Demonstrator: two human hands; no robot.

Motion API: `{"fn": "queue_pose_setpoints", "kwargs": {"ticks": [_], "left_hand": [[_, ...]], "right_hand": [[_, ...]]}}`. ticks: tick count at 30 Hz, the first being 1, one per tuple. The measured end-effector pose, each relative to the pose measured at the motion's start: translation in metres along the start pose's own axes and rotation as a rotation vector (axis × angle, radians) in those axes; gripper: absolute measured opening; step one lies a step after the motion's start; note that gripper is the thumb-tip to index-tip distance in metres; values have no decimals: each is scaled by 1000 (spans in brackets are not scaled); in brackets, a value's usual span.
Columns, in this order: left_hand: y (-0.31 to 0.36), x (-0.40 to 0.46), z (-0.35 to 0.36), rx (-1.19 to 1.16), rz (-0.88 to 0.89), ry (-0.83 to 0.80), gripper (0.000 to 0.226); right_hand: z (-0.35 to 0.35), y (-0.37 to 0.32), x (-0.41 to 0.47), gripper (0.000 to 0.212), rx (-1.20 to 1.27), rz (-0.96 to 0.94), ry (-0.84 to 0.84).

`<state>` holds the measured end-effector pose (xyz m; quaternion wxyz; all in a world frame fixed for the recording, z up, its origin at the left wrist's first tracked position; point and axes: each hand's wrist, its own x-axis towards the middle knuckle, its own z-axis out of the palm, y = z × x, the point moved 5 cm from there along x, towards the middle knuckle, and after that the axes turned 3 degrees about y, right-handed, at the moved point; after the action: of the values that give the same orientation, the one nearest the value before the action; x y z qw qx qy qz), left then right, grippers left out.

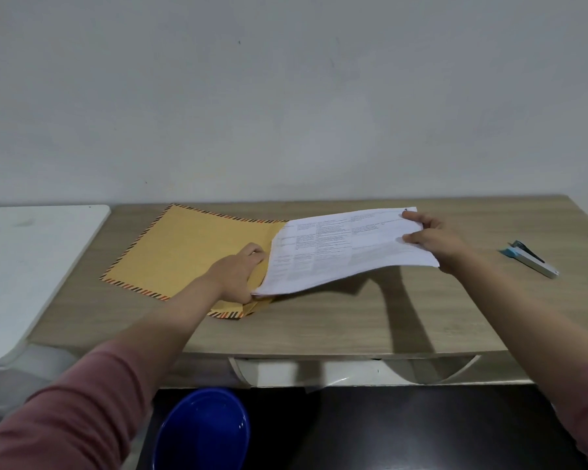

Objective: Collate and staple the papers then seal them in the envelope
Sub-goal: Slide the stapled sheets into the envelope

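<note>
A large yellow envelope (190, 245) with a striped border lies flat on the wooden desk (336, 320), its mouth facing right. My left hand (240, 269) grips the envelope's open edge. My right hand (435, 239) pinches the right end of a stack of printed white papers (340, 249), thumb on top. The stack hangs slightly above the desk, and its left end sits at the envelope's mouth beside my left hand. Whether the papers' edge is inside the envelope is hidden by the sheets.
A blue and white stapler (530, 259) lies on the desk at the right. A white table (31, 266) adjoins the desk on the left. A blue plastic bin (201, 432) stands on the dark floor below the front edge. A grey wall rises behind.
</note>
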<state>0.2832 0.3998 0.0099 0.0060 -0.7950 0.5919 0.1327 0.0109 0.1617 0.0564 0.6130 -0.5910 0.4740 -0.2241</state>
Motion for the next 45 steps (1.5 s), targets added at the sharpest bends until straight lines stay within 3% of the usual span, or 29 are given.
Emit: {"fn": "queue_pose_setpoints", "kwargs": {"ticks": [6,11,19,26,31,36,45], "left_hand": [[9,0,1,-86,-18,-166,115],[28,0,-5,-112,-2,-280,104],[32,3,-6,-136,-68,-247,121],[34,9,-3,-217,-67,-160,82],[46,13,-7,-251,-37,-43,65],[56,15,-2,-239,-51,-25,42],[47,12,-5,-145,-120,83,42]], "right_hand": [[7,16,-9,52,-13,-88,69],[10,25,-14,54,-37,-113,95],[10,29,-17,52,49,-121,76],[21,23,-20,52,50,-141,-1],[48,30,-19,53,67,-177,-61],[80,36,-12,54,114,-173,-81],[85,38,-4,53,54,-199,-3]]}}
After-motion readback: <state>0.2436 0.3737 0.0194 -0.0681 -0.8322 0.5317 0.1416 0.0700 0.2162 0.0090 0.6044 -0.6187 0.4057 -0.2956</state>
